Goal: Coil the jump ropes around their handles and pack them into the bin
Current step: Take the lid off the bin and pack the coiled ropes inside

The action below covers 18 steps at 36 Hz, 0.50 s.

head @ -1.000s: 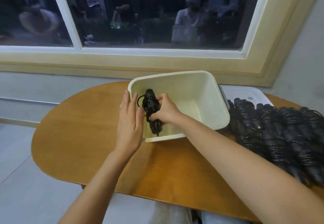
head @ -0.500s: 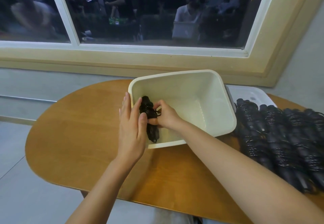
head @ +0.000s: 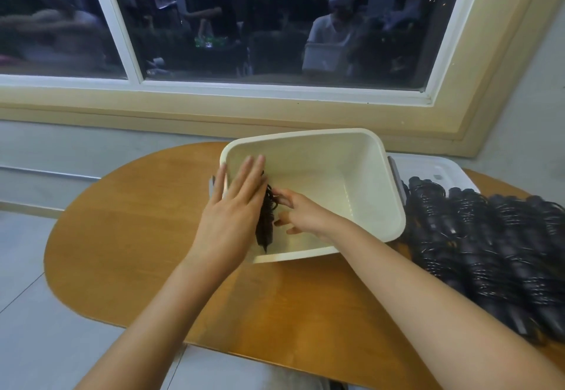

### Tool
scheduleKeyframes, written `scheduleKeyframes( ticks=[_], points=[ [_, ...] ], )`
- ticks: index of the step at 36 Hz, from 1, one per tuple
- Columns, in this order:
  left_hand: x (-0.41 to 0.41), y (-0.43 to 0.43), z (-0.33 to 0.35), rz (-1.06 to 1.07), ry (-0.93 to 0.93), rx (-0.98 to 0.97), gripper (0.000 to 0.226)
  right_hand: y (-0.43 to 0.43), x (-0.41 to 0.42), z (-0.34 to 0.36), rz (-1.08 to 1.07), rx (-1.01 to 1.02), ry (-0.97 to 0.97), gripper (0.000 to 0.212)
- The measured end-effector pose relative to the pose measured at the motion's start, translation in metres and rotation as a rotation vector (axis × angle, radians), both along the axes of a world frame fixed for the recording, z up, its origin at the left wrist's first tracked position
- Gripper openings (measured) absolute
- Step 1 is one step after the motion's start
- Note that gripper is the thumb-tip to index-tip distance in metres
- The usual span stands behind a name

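Note:
A cream plastic bin (head: 308, 148) stands on the wooden table (head: 146, 224). Inside it, against the left wall, lies one black jump rope (head: 264, 228) coiled around its handles. My left hand (head: 232, 215) lies flat with straight fingers over the bin's left rim and partly covers the rope. My right hand (head: 305, 215) is inside the bin. Its fingertips touch the rope's coil from the right, and its thumb is spread apart below them. To the right of the bin lies a pile of several coiled black jump ropes (head: 489, 252).
A white lid (head: 428, 165) lies behind the pile, next to the bin's right side. A wall with a large window runs just behind the table. The rounded table edge curves away on the left, with grey floor below.
The rope has gone down from above the rim to the bin's floor by the left wall. My right hand's grip has loosened to a fingertip touch. My left hand has moved over the rim onto the rope.

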<state>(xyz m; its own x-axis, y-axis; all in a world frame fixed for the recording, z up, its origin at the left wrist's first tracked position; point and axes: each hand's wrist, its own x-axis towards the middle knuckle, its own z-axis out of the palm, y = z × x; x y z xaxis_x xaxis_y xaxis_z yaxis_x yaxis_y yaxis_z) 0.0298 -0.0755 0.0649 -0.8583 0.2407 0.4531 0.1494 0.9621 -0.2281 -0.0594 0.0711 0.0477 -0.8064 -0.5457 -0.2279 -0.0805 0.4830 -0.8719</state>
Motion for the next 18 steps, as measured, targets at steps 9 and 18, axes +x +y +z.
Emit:
scheduleKeyframes(
  ticks=[9, 18],
  points=[
    [-0.029, 0.004, 0.012, 0.173, -0.357, -0.570, 0.064, 0.011, -0.002, 0.002, -0.003, 0.017, 0.015, 0.059],
    [-0.029, 0.003, 0.012, 0.150, -0.342, -0.521, 0.068, 0.058, 0.037, 0.023, 0.276, 0.372, 0.473, 0.077]
  ],
)
